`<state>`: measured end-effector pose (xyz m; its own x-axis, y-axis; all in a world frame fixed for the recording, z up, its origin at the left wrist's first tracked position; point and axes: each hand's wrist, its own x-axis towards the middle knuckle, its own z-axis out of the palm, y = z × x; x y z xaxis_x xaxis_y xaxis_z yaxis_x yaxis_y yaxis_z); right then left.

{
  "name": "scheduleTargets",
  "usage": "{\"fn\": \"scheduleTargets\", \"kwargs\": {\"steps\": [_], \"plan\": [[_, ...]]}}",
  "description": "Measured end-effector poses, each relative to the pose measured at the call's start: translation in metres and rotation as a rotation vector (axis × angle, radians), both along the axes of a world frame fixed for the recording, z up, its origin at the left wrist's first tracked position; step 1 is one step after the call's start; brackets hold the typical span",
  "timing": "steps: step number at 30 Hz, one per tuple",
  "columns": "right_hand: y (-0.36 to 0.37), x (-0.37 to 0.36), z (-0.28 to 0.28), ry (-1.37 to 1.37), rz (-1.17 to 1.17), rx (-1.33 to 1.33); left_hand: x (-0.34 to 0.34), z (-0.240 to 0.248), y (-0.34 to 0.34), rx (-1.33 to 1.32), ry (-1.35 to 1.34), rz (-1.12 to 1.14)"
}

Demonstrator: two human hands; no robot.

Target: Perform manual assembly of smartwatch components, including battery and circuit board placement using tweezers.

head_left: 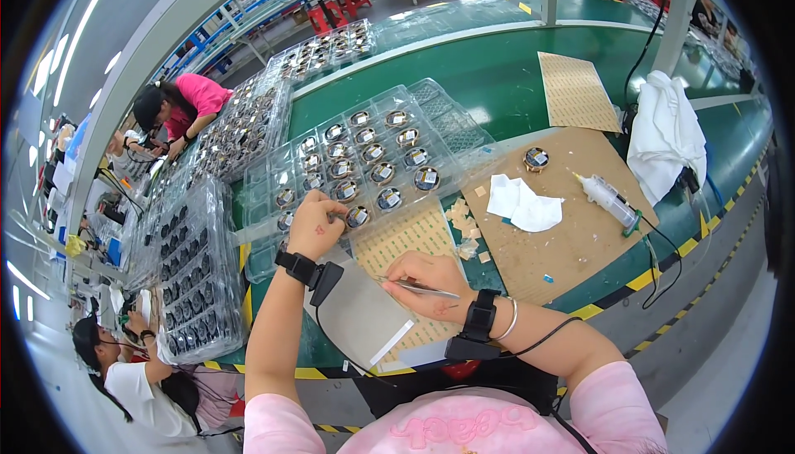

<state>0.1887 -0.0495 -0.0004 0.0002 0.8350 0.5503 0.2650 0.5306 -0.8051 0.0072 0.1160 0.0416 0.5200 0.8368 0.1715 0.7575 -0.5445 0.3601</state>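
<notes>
My left hand (318,224) is over the near edge of a clear plastic tray (267,174), its fingers curled together beside a round watch module (358,216) sitting in its pocket. What those fingertips hold, if anything, is hidden. Several similar dark round modules with white labels fill the tray. In my right hand (426,282) are metal tweezers (429,292), their tip pointing left. Under them lies a tan backing sheet (418,243) with rows of small green marks, next to a grey-white sheet (339,303).
On a brown board (571,243) at right are one module (536,158), a white cloth (525,204) and a glue syringe (611,200). Small tan squares (464,220) lie beside it. A black-part tray (189,276) stands left. Co-workers sit at left; a cable trails from my left wrist.
</notes>
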Motion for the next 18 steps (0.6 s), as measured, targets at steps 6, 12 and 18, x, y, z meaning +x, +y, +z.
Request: {"fn": "scheduleTargets", "kwargs": {"steps": [6, 12, 18], "plan": [[-0.001, -0.002, 0.003, -0.010, 0.010, 0.008, 0.008, -0.006, -0.006, 0.082, -0.071, -0.031], [-0.001, -0.003, 0.001, 0.013, 0.011, 0.005, 0.012, 0.007, -0.012, -0.215, -0.058, 0.057], [0.000, -0.004, -0.005, 0.085, 0.034, -0.042, 0.000, 0.004, -0.028, -0.487, -0.722, 0.097]]}}
